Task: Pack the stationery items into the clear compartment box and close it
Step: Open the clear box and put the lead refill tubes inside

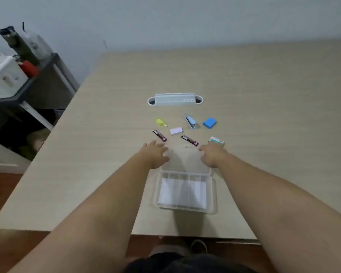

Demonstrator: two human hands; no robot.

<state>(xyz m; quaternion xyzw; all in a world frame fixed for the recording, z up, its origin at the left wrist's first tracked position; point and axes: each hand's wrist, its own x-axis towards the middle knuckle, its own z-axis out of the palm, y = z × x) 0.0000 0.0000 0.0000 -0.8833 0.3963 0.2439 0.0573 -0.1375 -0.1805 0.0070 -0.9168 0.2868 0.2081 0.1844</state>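
The clear compartment box (155,194) stands open near the table's front edge, with white paper under its dividers. Its lid (185,160) lies folded back, away from me. My left hand (155,154) grips the lid's left side and my right hand (212,154) grips its right side. Beyond the lid lie two dark lead tubes (159,135) (189,140), a white eraser (176,131), a yellow correction tape (161,122), a light-blue stapler (190,121) and a blue block (209,122). A green-and-white small box (218,140) is partly hidden by my right fingers.
A white desk organiser (175,99) stands further back on the wooden table (264,115). A dark shelf unit (47,81) with a white box and bottles is to the left, off the table. The table's front edge runs just below the box.
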